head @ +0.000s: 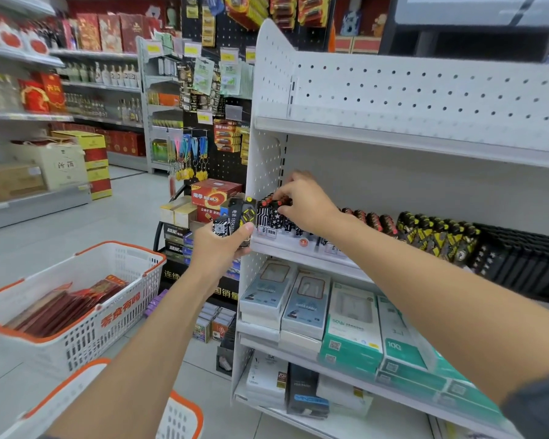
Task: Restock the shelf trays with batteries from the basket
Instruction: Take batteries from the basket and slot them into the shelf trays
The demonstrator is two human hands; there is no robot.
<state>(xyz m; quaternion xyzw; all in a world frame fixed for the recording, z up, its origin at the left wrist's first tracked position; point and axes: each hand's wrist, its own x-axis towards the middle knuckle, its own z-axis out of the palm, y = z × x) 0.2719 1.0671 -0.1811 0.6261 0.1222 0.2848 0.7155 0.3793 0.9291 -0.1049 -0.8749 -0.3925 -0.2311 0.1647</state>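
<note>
2 hands: left hand (221,245) grips box (235,220); right hand (305,202) pinches batteries (271,210).

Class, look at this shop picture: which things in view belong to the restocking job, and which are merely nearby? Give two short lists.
Part of the job:
left hand holding a small black box
right hand at the black items with red tops
shelf tray
white basket

Just nearby:
cable boxes
keychains
red gift boxes

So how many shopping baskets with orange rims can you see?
2. One basket sits on the floor at left, holding red packs. A second basket is at the bottom edge, under the left arm, mostly cut off. More may be out of view.
</note>
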